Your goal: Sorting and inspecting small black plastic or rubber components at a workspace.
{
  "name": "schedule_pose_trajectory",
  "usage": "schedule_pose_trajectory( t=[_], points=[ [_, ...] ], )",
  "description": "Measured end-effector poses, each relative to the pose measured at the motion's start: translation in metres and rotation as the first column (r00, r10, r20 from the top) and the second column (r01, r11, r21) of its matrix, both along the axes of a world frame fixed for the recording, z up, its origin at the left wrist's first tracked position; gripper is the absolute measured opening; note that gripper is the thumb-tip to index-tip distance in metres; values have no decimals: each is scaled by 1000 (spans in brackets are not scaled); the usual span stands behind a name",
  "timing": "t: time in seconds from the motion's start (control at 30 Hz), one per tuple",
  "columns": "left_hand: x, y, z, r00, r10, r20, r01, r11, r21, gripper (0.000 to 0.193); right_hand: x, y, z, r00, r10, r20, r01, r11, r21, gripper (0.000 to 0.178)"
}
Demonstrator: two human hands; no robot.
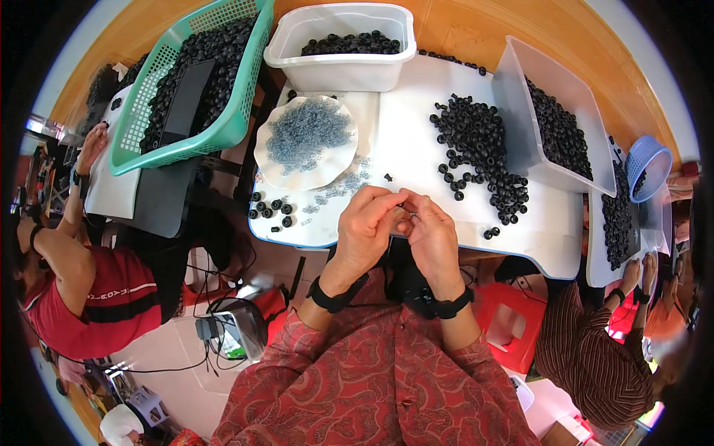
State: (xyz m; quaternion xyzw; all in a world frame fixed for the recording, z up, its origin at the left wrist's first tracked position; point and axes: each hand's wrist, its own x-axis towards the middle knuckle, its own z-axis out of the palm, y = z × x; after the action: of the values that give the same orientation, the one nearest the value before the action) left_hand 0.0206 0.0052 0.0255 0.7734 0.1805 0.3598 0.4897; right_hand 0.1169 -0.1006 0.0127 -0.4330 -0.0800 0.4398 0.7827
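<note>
My left hand and my right hand meet over the table's front edge, fingertips pinched together. Whatever small piece they hold is mostly hidden by the fingers. A small black part lies on the white tabletop just beyond them. To the left, a white scalloped plate bears a heap of small clear bluish pieces, some spilled beside it. Several round black parts lie in front of the plate. On the right, a big pile of the black round parts spreads over the table.
A white tub of black parts stands at the back, and a translucent bin of them at the right. A green basket is at the left. People sit at both sides, one in a red shirt. Cables trail below.
</note>
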Motion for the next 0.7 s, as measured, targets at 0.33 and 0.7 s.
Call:
schedule_pose_trajectory(
  t=[0.33,0.7],
  points=[
    [-8,6,-21,998,-16,66,51,811,-583,24,6,-7,-2,998,19,-65,-11,993,119,40],
    [-18,8,-22,985,-11,170,138,637,-758,26,0,-6,2,991,31,131,-30,1000,-8,37]
  ],
)
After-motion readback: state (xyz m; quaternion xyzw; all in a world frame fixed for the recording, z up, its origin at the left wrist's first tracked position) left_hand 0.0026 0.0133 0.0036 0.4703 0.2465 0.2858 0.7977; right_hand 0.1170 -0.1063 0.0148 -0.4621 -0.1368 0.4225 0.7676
